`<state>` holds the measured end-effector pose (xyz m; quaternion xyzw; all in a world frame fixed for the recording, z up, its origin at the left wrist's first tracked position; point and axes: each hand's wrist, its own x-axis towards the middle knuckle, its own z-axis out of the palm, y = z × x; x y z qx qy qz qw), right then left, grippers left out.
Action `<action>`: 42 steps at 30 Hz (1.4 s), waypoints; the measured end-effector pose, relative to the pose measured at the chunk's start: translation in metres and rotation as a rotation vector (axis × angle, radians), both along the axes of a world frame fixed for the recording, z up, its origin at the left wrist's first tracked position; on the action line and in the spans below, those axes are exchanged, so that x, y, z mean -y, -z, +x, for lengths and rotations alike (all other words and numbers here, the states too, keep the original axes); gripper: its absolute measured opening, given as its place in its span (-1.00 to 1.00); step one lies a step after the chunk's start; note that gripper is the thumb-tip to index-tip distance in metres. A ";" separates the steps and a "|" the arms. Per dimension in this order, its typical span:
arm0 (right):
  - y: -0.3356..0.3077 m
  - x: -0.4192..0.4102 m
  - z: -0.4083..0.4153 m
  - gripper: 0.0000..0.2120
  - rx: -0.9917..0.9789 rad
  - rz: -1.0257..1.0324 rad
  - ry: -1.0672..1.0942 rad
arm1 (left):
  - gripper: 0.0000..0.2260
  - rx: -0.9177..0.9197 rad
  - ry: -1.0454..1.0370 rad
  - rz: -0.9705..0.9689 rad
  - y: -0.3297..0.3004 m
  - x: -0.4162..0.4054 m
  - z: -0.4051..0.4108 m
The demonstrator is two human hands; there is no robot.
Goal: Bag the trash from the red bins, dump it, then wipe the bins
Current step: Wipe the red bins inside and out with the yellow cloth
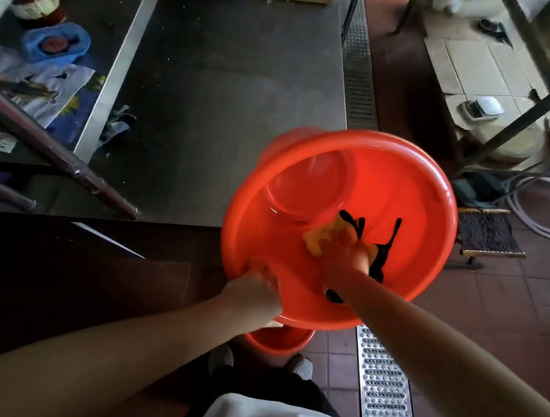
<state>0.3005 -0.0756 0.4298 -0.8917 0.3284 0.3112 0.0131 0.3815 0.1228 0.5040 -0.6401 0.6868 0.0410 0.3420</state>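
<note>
Wiping is under way, so the task is sitting in its last stage. In the head view, the left hand (pixel 257 287) is gripping the near rim of a tilted red bin (pixel 417 176), fingers curled over the edge, holding it up beside the corner of a steel table (pixel 233 83). The right hand (pixel 344 250) is reaching inside, its fingers curled on a yellow cloth (pixel 314 242) with dark markings and pressing it against the inner wall. No trash is showing in this bin, so bagging and dumping are likely done. A second red bin (pixel 277 340) is standing on the floor below, by the person's feet; whether it is already wiped cannot be told.
</note>
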 end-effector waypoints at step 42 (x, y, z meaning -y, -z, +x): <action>-0.022 -0.065 -0.044 -0.41 0.170 0.195 -0.064 | -0.21 -0.179 -0.036 -0.048 0.020 -0.008 0.006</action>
